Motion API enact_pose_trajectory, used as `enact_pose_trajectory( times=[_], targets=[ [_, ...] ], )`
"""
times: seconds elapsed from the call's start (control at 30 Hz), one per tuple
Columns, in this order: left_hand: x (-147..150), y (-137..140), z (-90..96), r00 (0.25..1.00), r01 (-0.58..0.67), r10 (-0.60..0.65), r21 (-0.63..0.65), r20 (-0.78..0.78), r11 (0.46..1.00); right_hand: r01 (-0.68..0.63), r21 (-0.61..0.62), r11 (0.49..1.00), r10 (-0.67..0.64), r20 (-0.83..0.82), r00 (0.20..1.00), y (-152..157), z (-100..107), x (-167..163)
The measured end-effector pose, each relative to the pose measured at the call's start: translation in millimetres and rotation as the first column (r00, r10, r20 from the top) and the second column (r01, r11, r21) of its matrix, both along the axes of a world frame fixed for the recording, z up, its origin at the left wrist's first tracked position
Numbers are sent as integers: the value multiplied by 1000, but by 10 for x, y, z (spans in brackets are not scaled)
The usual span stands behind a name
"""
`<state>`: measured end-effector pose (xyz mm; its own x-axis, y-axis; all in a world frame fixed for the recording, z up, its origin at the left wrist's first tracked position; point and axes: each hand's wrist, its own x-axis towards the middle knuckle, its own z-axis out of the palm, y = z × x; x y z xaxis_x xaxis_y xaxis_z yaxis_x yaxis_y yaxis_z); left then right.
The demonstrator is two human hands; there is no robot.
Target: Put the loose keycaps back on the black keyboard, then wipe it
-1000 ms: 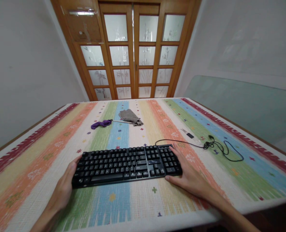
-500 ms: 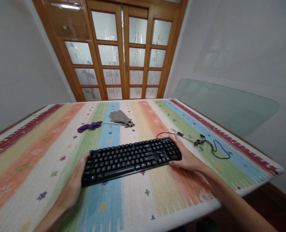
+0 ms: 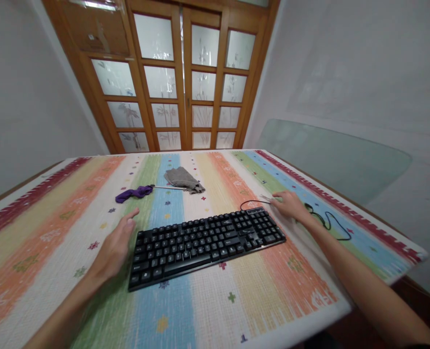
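Note:
A black keyboard (image 3: 203, 245) lies flat on the table, slightly slanted. Beside its left end, apart from it, hovers my left hand (image 3: 115, 245), open, with index finger and thumb extended. My right hand (image 3: 291, 206) is past the keyboard's upper right corner, with its fingers closed around the black keyboard cable (image 3: 253, 201). That hand hides the grip and part of the cable. A loose loop of cable (image 3: 336, 228) shows to the right of the wrist. Thin pale pieces (image 3: 265, 198) lie by the right fingertips; their kind is unclear.
Beyond the keyboard lie a purple cloth (image 3: 135, 194), a grey cloth (image 3: 183, 179) and a thin pale stick (image 3: 169, 187) between them. A striped tablecloth (image 3: 203, 305) covers the table. A glass pane (image 3: 331, 155) leans along the right wall; wooden doors (image 3: 185, 111) stand behind.
Both hands have let go of the keyboard, which stays in place. My right hand has moved up and right to the cable; my left hand has drawn slightly away from the left end.

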<state>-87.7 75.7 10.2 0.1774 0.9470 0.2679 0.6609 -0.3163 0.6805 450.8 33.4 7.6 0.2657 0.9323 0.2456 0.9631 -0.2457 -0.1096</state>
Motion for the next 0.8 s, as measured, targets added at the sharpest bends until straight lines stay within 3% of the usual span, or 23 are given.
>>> enact_pose_trajectory(
  times=[0.1, 0.27, 0.37, 0.47, 0.53, 0.67, 0.8],
  targets=[
    [-66, -5, -110, 1000, 29, -28, -92, 14, 995, 10, -76, 997, -8, 24, 1000, 91, -12, 33],
    [-97, -53, -189, 994, 109, -109, -55, 7, 992, -5, -140, 990, 18, 89, 996, 280, 43, -118],
    [-57, -87, -167, 989, 147, -148, -31, -14, 989, -77, -148, 986, 98, 141, 985, 472, 131, -382],
    [-11, -124, -135, 979, 193, -193, -18, -57, 981, -231, -144, 962, 255, 177, 951, 690, 230, -833],
    [2, -137, -134, 975, 209, -209, -4, -74, 978, -365, -142, 920, 387, 184, 904, 822, 278, -1225],
    [-21, -126, -183, 974, 215, -214, 2, -71, 977, -594, -158, 789, 615, 193, 765, 1030, 295, -2072],
    [-54, -122, -209, 972, 229, -229, 3, -59, 973, -690, -193, 698, 716, 210, 666, 1202, 233, -2708]
  ],
)
